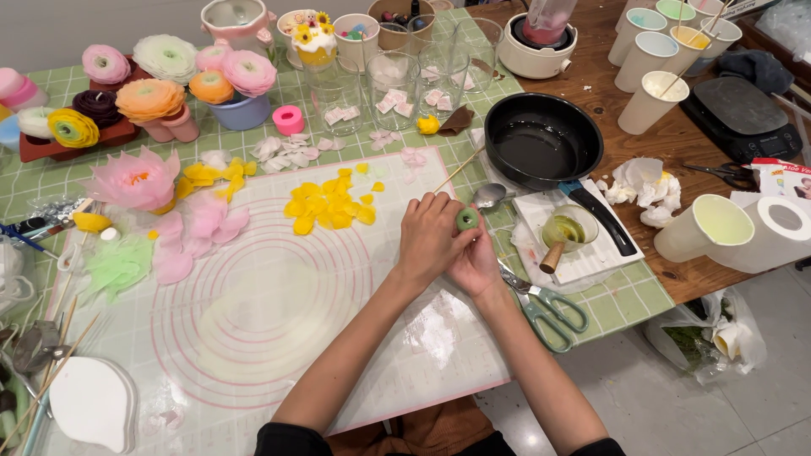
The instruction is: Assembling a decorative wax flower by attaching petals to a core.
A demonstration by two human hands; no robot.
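Both hands meet over the right edge of a white silicone mat (279, 312) with pink rings. My left hand (428, 238) and my right hand (476, 257) together pinch a small round green wax piece (466, 219) between their fingertips. Yellow wax petals (329, 205) lie on the mat just left of the hands. A thin wooden stick (459, 171) lies beyond my fingers, pointing at a black frying pan (541, 141).
Green-handled scissors (549, 308) lie right of my right hand. A spoon (488, 196) and a small cup of green wax (564, 230) sit on a white tray. Wax flowers (135, 179), glass jars (393, 84), paper cups (650, 101) and a scale (739, 114) crowd the table.
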